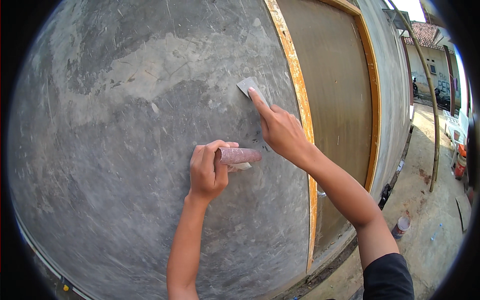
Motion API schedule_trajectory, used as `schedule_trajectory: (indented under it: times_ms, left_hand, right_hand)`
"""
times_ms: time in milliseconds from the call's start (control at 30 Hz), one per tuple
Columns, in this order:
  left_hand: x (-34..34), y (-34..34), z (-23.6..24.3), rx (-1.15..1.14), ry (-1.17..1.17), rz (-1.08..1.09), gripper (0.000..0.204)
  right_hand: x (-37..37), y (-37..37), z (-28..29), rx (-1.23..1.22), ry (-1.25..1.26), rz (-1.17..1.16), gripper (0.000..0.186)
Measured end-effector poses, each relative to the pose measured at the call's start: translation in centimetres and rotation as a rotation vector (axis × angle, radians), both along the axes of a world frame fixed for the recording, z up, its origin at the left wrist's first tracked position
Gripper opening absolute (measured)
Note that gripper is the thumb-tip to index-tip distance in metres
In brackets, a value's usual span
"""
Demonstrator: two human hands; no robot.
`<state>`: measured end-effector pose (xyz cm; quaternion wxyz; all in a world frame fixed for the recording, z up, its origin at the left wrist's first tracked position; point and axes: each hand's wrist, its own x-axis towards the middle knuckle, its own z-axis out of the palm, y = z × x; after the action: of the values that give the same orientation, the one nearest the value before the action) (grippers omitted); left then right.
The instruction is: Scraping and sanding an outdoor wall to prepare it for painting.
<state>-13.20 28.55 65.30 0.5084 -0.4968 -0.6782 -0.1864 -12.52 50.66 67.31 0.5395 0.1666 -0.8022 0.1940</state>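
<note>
My right hand (286, 131) grips a flat grey putty knife (248, 84), its index finger stretched along the blade. The blade's wide end lies against the grey plastered wall (125, 200), close to the door frame. Lower and to the left, my left hand (206, 169) is closed round a curled reddish-brown sheet of sandpaper (241, 155), held just in front of the wall. A pale piece (243, 166) sticks out beneath the sandpaper; its kind I cannot make out. The handle of the putty knife is hidden in my right hand.
A brown door (340, 90) in a worn orange-and-white frame (295, 65) stands to the right. An open can (401, 226) sits on the concrete ground below it. Further right are a leaning pole (434, 100), a white plastic chair (460, 131) and a red container (460, 167).
</note>
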Motion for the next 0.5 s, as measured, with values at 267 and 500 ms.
schedule_trajectory:
  times_ms: [267,500]
  left_hand:
    - [3.8,-3.7,-2.4,0.925,-0.014,-0.172,0.027]
    - [18.5,-13.5,6.1,1.191,0.586,-0.306,0.039]
  right_hand:
    - [3.8,6.0,-2.3,-0.426,-0.181,0.255,0.06]
    - [16.4,12.6,1.2,-0.797,0.631,0.226,0.029]
